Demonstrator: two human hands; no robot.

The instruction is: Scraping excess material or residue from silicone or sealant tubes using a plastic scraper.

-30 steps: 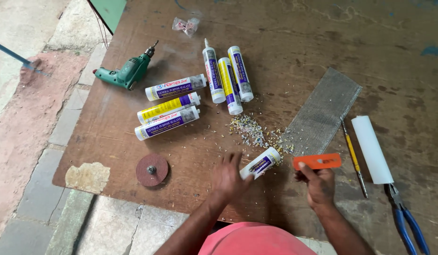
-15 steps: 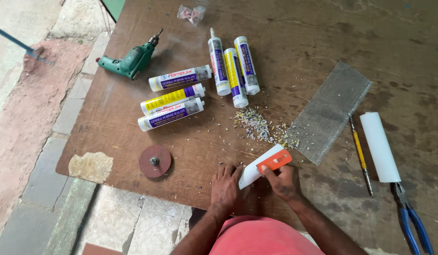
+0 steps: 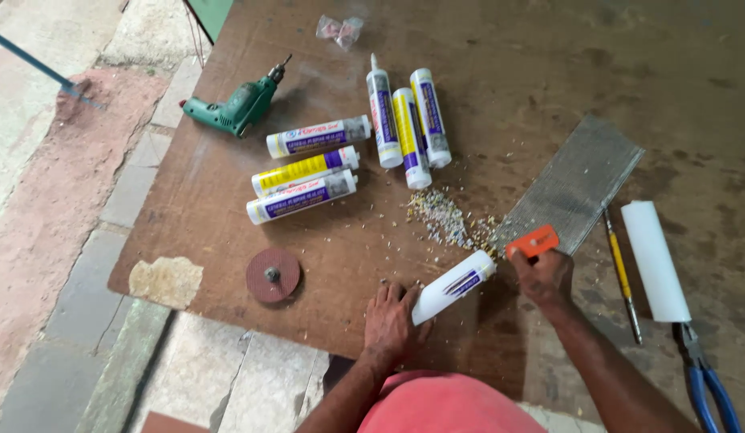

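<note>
The left hand (image 3: 392,321) pins a white sealant tube (image 3: 453,286) with a purple label to the worktop (image 3: 348,256); the right hand (image 3: 543,273) grips an orange cutter (image 3: 533,241) at its tip. At eleven o'clock lie six more tubes (image 3: 304,171), banded purple or yellow.

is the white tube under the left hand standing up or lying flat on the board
Lying flat. The white tube rests lengthwise on the board, left hand at its lower end.

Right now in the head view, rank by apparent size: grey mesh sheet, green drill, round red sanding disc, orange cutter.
1. Grey rectangular mesh sheet
2. Green electric drill
3. Round red sanding disc
4. Small orange cutter in the right hand; partly hidden, so its true size is unsure.
</note>
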